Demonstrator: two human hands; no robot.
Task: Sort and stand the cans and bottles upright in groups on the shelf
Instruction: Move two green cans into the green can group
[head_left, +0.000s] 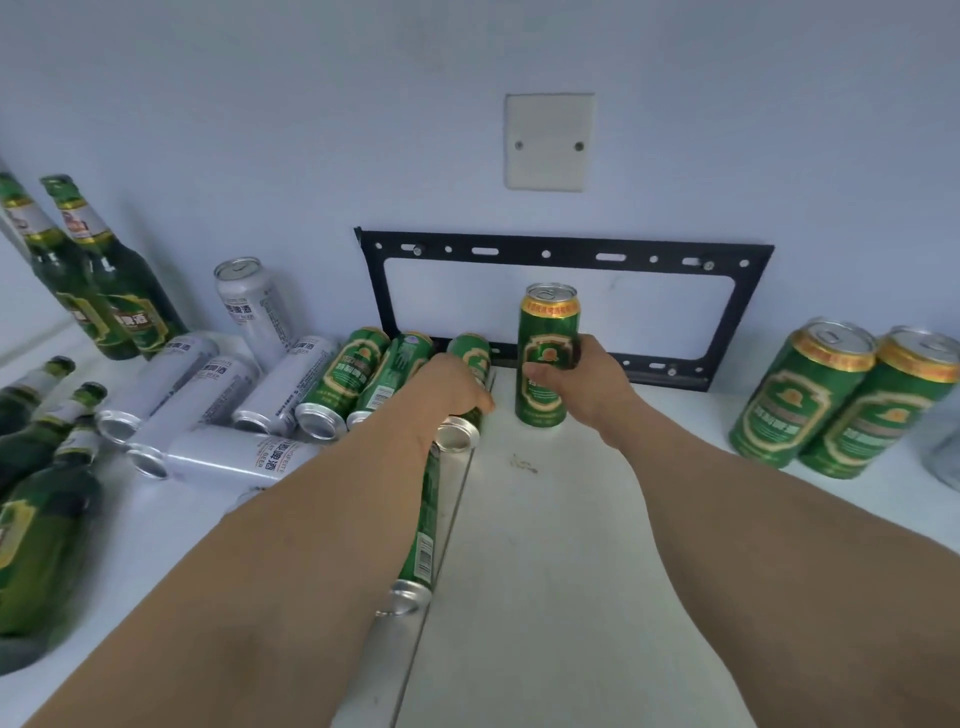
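Observation:
My right hand (571, 376) grips an upright green can (544, 343) standing on the white shelf (545, 519) near the wall. My left hand (447, 387) curls over a green can lying on its side (470, 353), the rightmost of three lying green cans (343, 376). Another green can (423, 525) lies under my left forearm. Two green cans (841, 400) stand upright at the right. Several white cans (208, 395) lie in a heap at the left; one white can (254, 306) stands behind them. Two green bottles (104, 280) stand at the far left; others lie on their sides (41, 499).
A black metal bracket (566, 254) is fixed to the wall just behind the held can, with a blank wall plate (549, 141) above it. A clear glass object (945, 452) shows at the right edge. A seam runs down the shelf between my arms.

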